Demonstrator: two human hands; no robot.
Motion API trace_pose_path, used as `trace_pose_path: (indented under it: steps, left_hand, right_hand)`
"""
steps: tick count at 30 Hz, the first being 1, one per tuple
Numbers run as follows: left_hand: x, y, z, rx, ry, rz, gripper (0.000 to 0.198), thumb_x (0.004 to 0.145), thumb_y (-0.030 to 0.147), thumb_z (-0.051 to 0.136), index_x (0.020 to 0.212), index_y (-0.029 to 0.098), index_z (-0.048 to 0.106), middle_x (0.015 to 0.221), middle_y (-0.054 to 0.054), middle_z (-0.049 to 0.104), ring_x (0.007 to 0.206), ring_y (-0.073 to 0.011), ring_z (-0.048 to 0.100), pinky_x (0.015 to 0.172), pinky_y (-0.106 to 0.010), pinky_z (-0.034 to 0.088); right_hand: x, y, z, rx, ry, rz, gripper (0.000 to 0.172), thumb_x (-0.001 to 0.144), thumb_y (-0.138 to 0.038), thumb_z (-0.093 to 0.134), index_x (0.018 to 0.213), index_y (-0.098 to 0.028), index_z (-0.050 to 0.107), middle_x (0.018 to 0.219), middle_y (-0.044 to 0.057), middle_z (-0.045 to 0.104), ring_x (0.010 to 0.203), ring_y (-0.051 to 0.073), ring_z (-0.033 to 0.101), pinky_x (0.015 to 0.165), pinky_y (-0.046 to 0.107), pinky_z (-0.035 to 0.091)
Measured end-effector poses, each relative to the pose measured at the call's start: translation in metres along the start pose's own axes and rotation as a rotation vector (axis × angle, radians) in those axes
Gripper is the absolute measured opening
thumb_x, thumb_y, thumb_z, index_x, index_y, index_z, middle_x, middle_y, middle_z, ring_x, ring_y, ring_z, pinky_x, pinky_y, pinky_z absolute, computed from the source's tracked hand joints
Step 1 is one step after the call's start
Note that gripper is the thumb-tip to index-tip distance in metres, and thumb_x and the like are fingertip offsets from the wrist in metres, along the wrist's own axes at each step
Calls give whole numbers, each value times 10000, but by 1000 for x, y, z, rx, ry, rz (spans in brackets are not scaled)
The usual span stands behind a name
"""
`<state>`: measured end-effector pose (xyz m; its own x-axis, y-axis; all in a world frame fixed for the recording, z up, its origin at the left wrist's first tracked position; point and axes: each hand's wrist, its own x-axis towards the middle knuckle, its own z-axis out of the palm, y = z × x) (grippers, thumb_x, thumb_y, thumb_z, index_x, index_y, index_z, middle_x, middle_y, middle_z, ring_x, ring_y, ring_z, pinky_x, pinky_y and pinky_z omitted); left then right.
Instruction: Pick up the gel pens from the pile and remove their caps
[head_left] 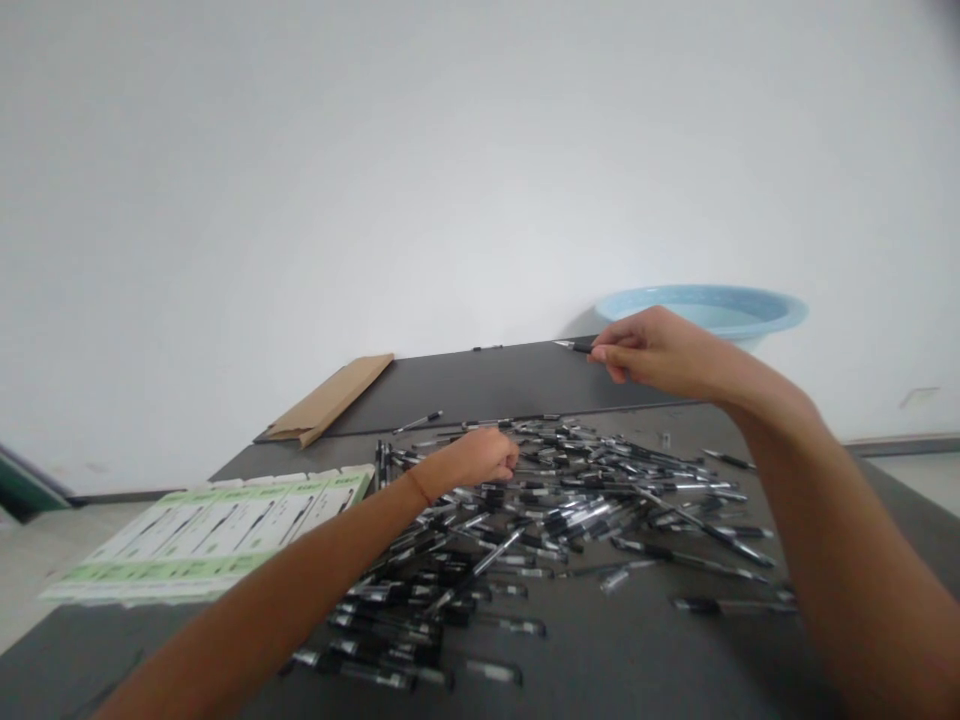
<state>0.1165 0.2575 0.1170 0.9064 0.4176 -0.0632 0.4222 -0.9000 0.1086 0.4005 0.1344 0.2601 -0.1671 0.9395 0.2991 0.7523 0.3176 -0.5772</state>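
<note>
A large heap of black-and-clear pens [585, 510] covers the middle of the dark table, lying in many directions. My right hand [634, 345] is raised beyond the far right of the heap, in front of the basin. It pinches a pen [574, 346], whose pale tip points left. My left hand [487, 456] reaches over the far side of the heap, its fingers curled closed just above the pens. Whatever those fingers may hold is hidden from me.
Printed green-and-white card sheets [217, 530] lie on the left. Behind them is a flat brown paper bag [330, 400]. A light blue basin [765, 310] stands at the back right. A white wall [450, 180] rises behind the dark table [585, 660]. A few stray pens lie apart.
</note>
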Motion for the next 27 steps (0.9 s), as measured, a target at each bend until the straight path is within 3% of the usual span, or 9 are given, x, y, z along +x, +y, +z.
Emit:
trace_pose_path:
  steps: [3,6,10,13,19,23,27]
  left_hand:
    - [-3,-3,0,-16,42,-13,143,940,253,632,987,174,741,895,-50,768,808,-180,685,733,-259,462]
    - [-8,-8,-2,-10,94,-35,228,1003,232,519,1090,191,726,1062,-72,764,977,-206,690,856,-282,478]
    - [-9,-13,0,1,94,-30,211,941,258,637,1128,229,730,1150,-72,739,1087,-241,668,917,-302,484]
    - [-6,-13,5,-2,113,-56,213,925,211,632,1122,208,715,1115,-77,745,1063,-239,673,904,-305,493]
    - [3,-9,8,-32,171,-133,213,806,115,675,1004,183,713,858,-11,766,798,-172,705,723,-240,507]
    - [-9,-5,-19,9,331,-187,206,819,126,671,1013,167,730,917,-41,765,835,-176,706,780,-268,536]
    - [-55,8,-72,108,544,-248,238,956,173,556,1111,165,737,1090,-97,750,1003,-220,691,921,-369,547]
  right_hand:
    - [0,1,-2,-16,-6,-19,328,910,-409,575,646,-215,593,608,18,620,563,158,501,566,331,362]
    - [0,1,-2,-5,0,-32,327,916,-406,574,652,-213,595,622,18,626,570,155,502,581,330,366]
    - [0,0,1,-3,8,-32,301,909,-367,552,664,-203,611,618,26,635,571,158,504,578,332,367]
    - [0,-2,3,-1,7,-28,289,904,-360,544,687,-192,634,625,35,651,566,159,505,567,331,360]
    - [3,-3,6,12,-15,-22,321,914,-387,536,697,-177,646,634,43,662,545,149,497,560,319,365]
    - [3,-2,7,24,-38,-46,306,908,-382,552,693,-181,637,647,41,662,548,148,488,554,314,354]
    - [0,-8,6,13,-53,-98,322,918,-376,558,670,-187,633,607,18,602,544,141,441,547,312,323]
